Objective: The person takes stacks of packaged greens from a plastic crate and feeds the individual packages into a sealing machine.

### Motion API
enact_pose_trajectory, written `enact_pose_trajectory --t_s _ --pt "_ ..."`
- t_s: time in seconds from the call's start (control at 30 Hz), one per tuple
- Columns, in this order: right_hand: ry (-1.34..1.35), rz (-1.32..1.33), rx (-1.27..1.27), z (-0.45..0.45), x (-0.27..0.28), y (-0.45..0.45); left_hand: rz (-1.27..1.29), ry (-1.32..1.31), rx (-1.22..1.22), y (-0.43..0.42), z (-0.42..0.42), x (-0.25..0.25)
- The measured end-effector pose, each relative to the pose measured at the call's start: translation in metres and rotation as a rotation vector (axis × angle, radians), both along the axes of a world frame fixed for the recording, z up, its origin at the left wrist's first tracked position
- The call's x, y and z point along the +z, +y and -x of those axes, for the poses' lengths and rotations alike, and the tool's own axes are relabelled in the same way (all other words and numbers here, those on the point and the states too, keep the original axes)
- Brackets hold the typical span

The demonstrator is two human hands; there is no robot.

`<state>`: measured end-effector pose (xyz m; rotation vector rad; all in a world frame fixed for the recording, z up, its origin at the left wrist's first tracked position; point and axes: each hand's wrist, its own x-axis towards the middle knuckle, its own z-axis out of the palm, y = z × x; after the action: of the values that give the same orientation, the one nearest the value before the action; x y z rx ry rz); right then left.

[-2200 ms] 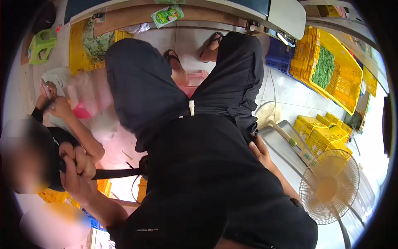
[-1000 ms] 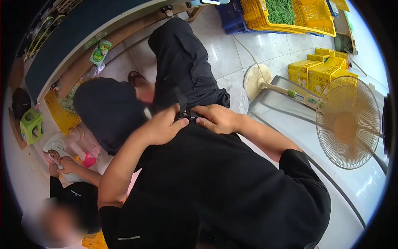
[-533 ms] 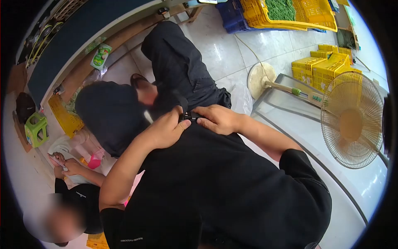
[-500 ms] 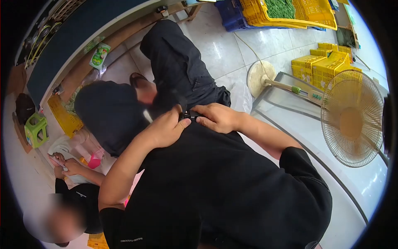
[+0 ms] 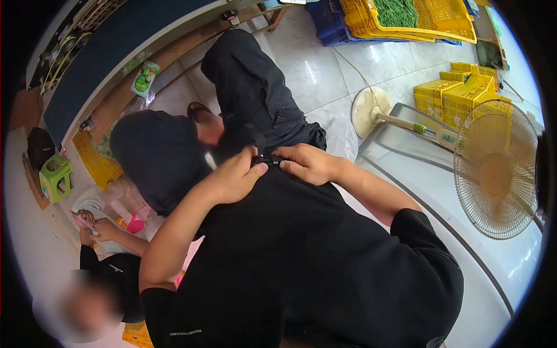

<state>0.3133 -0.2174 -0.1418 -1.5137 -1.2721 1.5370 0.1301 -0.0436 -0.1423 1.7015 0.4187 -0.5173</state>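
In front of my waist, against the black shirt (image 5: 313, 243), both hands hold a small black buckle (image 5: 268, 158). My left hand (image 5: 235, 177) is closed on its left end, thumb pressed along it. My right hand (image 5: 307, 164) pinches the other end between thumb and fingers. A short dark strap (image 5: 260, 141) rises beside the buckle near my left fingertips. The fingers cover part of the buckle, so I cannot tell whether its halves are locked together. Dark trousers (image 5: 249, 81) cover my bent legs beyond the hands.
A standing fan (image 5: 493, 168) is at right, beside yellow crates (image 5: 464, 95). A crate (image 5: 429, 26) holding green produce is at the top. Another person's hands (image 5: 96, 226) hold a phone at lower left, near a green stool (image 5: 56, 177). A dark-topped table (image 5: 116, 64) runs along upper left.
The surroundings have shifted slightly right in view. Both hands keep their hold on the buckle, with my right fingers moved a little along it.
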Motion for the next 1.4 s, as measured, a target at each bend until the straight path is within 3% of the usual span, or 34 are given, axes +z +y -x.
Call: enact_pose_trajectory --t_s 0.13,0.33,0.4,0.43,0.63,0.67,0.7,0.77,0.83,0.87,0.9,0.97,1.03,1.1,1.17,1.3,1.4 --pt "0.013 0.037 0.009 0.003 -0.002 0.0 0.014 0.021 0.03 -0.001 -0.001 0.004" --pt "-0.034 -0.072 -0.011 0.005 -0.012 0.002 -0.103 0.119 -0.19 -0.002 -0.015 0.013" --pt "-0.018 0.021 -0.103 0.011 -0.016 0.0 -0.115 0.066 -0.123 -0.009 -0.015 0.018" --pt "-0.025 -0.066 -0.15 0.014 -0.02 0.002 -0.124 0.005 -0.062 -0.01 -0.016 0.018" --pt "0.013 0.065 -0.142 0.015 -0.013 0.004 -0.194 -0.036 -0.088 -0.016 -0.013 0.014" --pt "-0.063 -0.027 -0.107 0.016 -0.011 0.002 -0.226 -0.108 -0.03 -0.016 -0.008 0.015" --pt "-0.123 0.07 0.03 0.014 -0.007 0.003 -0.172 -0.115 -0.018 -0.015 0.002 0.016" --pt "-0.125 0.089 0.07 0.015 0.02 0.011 -0.08 -0.088 0.152 -0.01 0.025 0.029" --pt "-0.244 0.097 0.182 0.008 0.026 0.01 0.181 -0.172 0.527 -0.017 0.068 0.043" --pt "-0.303 0.082 0.197 0.008 0.031 0.009 0.043 -0.305 0.627 -0.02 0.099 0.034" --pt "-0.368 0.058 0.211 0.009 0.038 0.01 -0.401 -0.34 0.641 -0.017 0.134 0.033" --pt "-0.465 0.063 0.264 0.013 0.048 0.015 -0.315 -0.142 1.255 -0.043 0.217 0.002" --pt "-0.805 -0.205 0.299 0.01 0.046 0.024 -0.357 0.105 1.646 -0.104 0.299 -0.031" --pt "-0.691 -0.059 0.376 0.006 0.053 0.044 -0.419 0.458 1.513 -0.188 0.371 -0.087" --pt "-0.494 -0.04 0.453 0.0 0.046 0.058 -0.34 0.611 1.387 -0.223 0.383 -0.119" --pt "-0.439 0.035 0.384 -0.012 0.042 0.074 -0.331 0.678 1.277 -0.197 0.364 -0.155" --pt "-0.53 0.054 0.155 -0.053 0.034 0.077 -0.382 0.696 1.217 -0.152 0.349 -0.163"
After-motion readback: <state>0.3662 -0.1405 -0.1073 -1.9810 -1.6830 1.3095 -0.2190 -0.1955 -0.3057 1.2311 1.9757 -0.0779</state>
